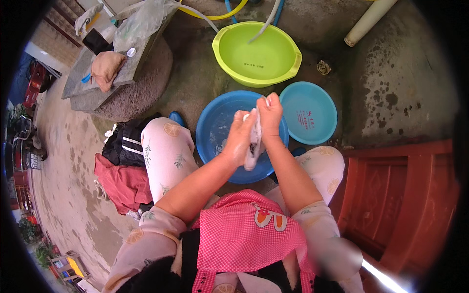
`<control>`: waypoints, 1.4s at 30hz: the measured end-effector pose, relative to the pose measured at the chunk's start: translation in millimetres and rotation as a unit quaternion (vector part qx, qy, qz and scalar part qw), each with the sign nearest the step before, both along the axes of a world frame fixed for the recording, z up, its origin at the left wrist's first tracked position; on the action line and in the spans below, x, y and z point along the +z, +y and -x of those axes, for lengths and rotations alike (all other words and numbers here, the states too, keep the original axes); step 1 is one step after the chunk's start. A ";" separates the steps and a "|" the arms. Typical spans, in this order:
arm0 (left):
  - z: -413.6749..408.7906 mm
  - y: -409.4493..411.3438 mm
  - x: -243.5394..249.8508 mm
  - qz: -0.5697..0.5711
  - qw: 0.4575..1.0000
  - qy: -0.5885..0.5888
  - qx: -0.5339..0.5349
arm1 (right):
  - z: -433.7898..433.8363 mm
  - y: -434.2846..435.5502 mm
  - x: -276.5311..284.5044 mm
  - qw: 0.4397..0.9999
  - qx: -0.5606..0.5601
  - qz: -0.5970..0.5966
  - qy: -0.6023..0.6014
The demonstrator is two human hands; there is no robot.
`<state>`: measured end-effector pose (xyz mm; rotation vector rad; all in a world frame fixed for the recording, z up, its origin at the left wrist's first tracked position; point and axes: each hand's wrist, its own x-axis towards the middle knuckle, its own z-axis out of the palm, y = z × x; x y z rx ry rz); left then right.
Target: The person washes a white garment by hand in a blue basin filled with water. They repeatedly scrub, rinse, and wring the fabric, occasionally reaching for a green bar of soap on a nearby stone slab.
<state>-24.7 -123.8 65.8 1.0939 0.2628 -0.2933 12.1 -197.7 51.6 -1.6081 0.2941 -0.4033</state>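
Observation:
Over a blue plastic basin (210,133) with some water in it, both my hands grip a wet, pale piece of cloth (252,159) that bears a dark patch. My left hand (238,135) is on its left side, and my right hand (270,113) is closed on its upper right part. White suds show on the cloth and fingers. The cloth's lower end hangs below my hands. Beyond the blue basin is a lime-green basin (256,55) with a pale hose (269,22) reaching into it. A smaller turquoise basin (309,110) stands to the right.
Dark clothes (117,146) and a red garment (122,183) lie left of my knee. A stone slab (128,71) at the upper left carries a brown cloth (107,67) and plastic bags (143,27). At the right is a red wooden door (388,194); a pipe (368,23) stands upper right.

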 end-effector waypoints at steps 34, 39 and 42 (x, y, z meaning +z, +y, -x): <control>-53.1 69.7 -23.9 0.231 0.958 0.069 -0.158 | 15.4 -41.5 -3.9 0.939 0.243 -0.192 0.152; -32.1 61.7 -4.5 -0.134 0.933 -0.089 -0.322 | 12.7 -51.2 13.8 0.872 0.229 -0.425 0.077; -34.9 59.1 -8.5 -0.015 0.981 -0.036 -0.189 | 14.2 -49.8 17.3 0.816 0.237 -0.522 0.071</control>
